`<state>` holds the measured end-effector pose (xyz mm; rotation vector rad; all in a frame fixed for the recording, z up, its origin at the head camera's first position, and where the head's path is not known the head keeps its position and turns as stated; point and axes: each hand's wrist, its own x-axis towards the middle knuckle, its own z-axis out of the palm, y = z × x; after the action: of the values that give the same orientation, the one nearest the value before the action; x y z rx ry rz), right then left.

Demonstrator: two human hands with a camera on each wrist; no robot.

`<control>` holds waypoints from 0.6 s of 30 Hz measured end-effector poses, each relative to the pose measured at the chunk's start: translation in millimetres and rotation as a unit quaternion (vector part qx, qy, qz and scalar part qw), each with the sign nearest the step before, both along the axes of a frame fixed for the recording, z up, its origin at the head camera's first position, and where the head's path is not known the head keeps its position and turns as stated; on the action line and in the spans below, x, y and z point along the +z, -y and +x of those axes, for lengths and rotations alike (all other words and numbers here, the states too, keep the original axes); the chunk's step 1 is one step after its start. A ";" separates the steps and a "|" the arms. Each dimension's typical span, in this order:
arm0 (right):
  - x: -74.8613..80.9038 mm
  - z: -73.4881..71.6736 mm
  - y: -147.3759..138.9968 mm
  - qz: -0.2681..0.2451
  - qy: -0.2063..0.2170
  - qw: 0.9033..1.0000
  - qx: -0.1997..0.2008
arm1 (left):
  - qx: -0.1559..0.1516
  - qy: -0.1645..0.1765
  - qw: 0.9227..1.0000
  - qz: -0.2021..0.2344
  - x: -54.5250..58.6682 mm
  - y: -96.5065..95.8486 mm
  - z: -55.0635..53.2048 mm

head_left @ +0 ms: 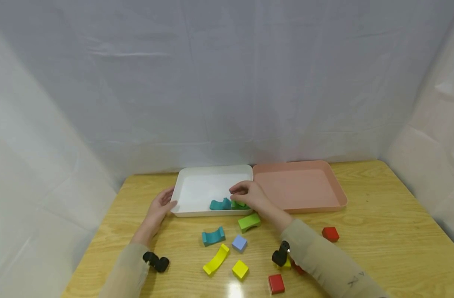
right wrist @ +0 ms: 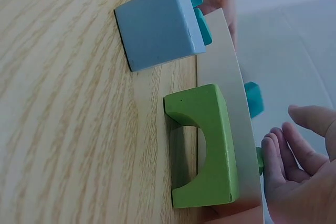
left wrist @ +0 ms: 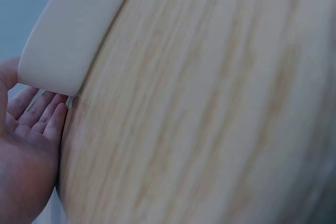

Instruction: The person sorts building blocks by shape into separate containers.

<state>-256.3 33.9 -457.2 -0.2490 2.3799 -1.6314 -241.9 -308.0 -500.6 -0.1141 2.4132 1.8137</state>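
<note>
At the left end of the white tray, my left hand holds the rim near the front corner. In the left wrist view its thumb lies at the rim and its fingers are outside the end wall. My right hand hovers over the tray's front right corner, thumb apart from the loosely bent fingers, with nothing between them. Below it are green blocks, partly covered by the hand. Beside them in the tray lie teal curved blocks. A green arch block stands just outside the front wall.
A pink tray adjoins on the right. On the wooden table lie a teal curved block, a blue block, a yellow curved block, a yellow cube and red blocks, some partly under the right forearm.
</note>
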 end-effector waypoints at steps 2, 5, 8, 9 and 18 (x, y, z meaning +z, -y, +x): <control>-0.5 -0.2 0.0 0.001 0.000 1.000 0.000 | 0.000 -0.002 1.000 0.001 -0.1 0.1 -0.2; -0.8 -0.5 -0.3 -0.001 0.002 1.000 0.001 | 0.000 -0.002 1.000 0.003 -0.1 0.2 -0.1; -0.2 -0.4 -1.2 -0.004 0.006 1.000 0.003 | 0.001 -0.003 1.000 0.007 0.3 -0.1 0.0; 0.2 -0.3 -1.6 -0.007 0.005 1.000 0.005 | 0.001 -0.003 1.000 0.008 0.5 -0.1 0.1; 1.1 -0.1 -5.1 -0.022 0.005 1.000 0.009 | -0.002 -0.003 1.000 0.007 2.3 -0.7 -0.5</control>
<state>-256.4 39.0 -456.1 -0.2690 2.3305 -1.6744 -242.4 -307.4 -498.3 -0.1033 2.4034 1.8315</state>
